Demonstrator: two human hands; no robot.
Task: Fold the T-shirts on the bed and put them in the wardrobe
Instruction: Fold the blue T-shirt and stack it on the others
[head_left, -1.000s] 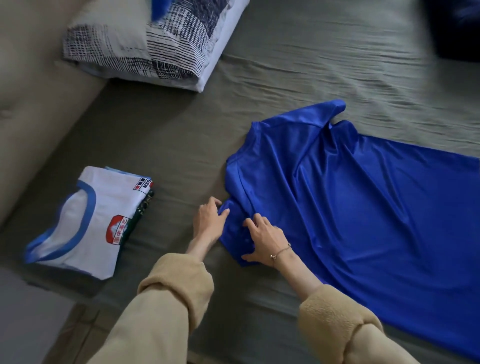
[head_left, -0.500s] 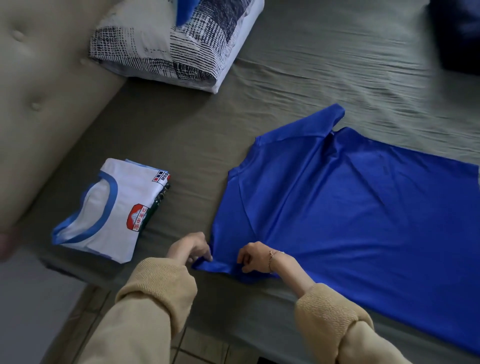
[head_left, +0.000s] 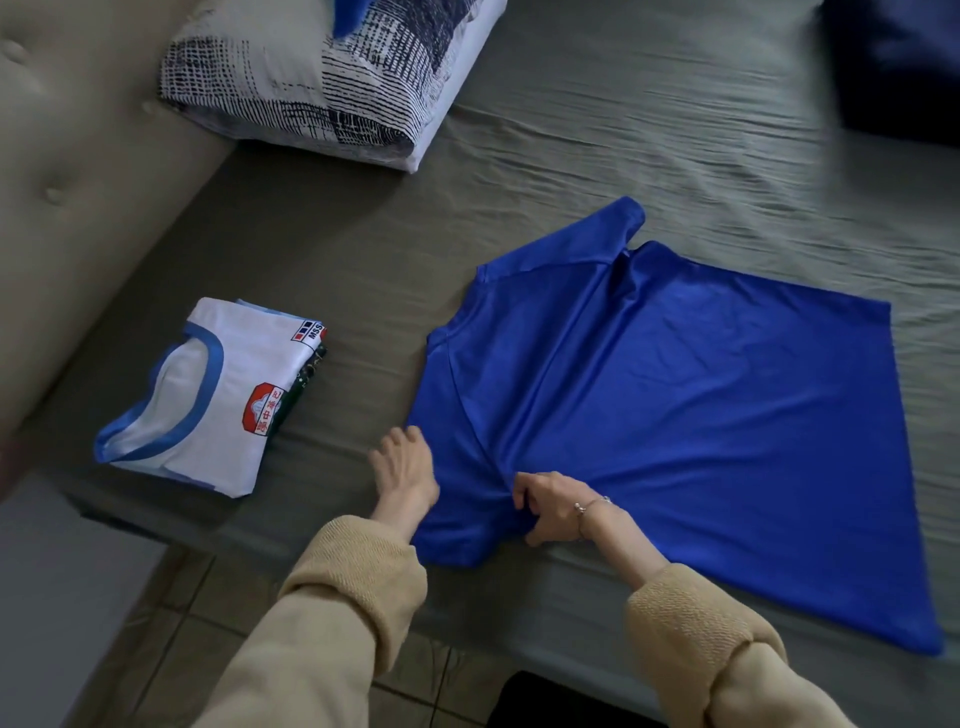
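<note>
The bed (head_left: 597, 156) is the biggest thing here, with a wrinkly grey-green sheet all over it. At its left side stands a tan padded headboard (head_left: 78, 171) with buttons in it. A blue T-shirt (head_left: 701, 415) lies spread out flat on the bed, near the front edge, with its neck end to the left and its bottom end to the right. One short sleeve points up toward the far side of the bed, and the other sleeve lies at the front edge by the hands. A pillow (head_left: 322, 78) with dark scribbly lines sits at the top, next to the headboard, and a small blue bit lies on top of it. To the left of the blue T-shirt, well apart from it, is a folded white T-shirt (head_left: 208, 400) with a blue neck band and a red badge; it sits on top of something dark and folded. A dark blue thing (head_left: 893, 67) is in the top right corner, too blurry to tell what it is. Both arms wear tan sleeves. The right hand (head_left: 553, 506) has its fingers curled and bunches up the blue cloth next to the near sleeve. The left hand (head_left: 405, 475) lies flat with straight fingers, right at the edge of the blue T-shirt, touching it.
</note>
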